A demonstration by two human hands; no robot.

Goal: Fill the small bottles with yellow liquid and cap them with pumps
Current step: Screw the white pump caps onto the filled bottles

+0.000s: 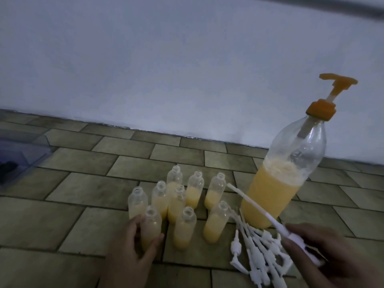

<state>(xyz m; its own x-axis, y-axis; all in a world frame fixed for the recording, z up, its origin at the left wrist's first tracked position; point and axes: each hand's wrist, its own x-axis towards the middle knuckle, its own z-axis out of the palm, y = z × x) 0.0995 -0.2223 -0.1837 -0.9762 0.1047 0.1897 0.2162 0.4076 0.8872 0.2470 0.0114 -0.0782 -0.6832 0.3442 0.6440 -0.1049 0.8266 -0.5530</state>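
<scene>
Nine small clear plastic bottles (180, 201) part-filled with yellow liquid stand uncapped; one large clear bottle with an orange pump (284, 177); a heap of white plastic pumps (261, 252), uncountable.

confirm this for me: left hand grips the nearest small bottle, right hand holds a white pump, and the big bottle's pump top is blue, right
Not quite. The head view shows the big bottle has an orange pump top, not a blue one. The rest holds: the left hand grips the nearest small bottle, and the right hand holds a white pump.
</scene>
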